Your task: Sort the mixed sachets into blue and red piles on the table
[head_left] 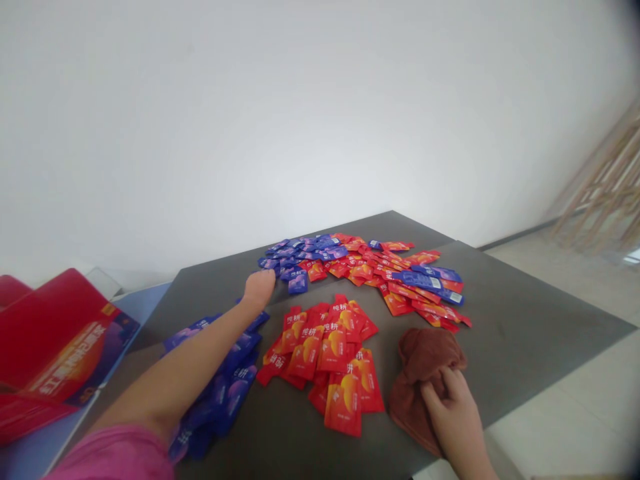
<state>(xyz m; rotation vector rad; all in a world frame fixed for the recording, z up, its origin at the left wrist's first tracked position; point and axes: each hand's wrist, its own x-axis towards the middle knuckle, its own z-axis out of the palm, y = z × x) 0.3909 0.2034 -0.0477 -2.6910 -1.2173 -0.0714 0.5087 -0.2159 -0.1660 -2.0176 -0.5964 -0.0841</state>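
My left hand reaches over the table, its fingers curled at the near edge of the far blue sachets; what they hold, if anything, is hidden. My right hand pinches a brown cloth lying at the table's right front edge. Between my hands lies a pile of red sachets. Under and beside my left forearm is a pile of blue sachets. Farther back, a mixed heap of red sachets and blue sachets spreads to the right, with several blue ones on top.
The dark grey table stands against a white wall. At the far left, red printed packages rest on a light blue surface. A wooden rack stands on the floor at the far right.
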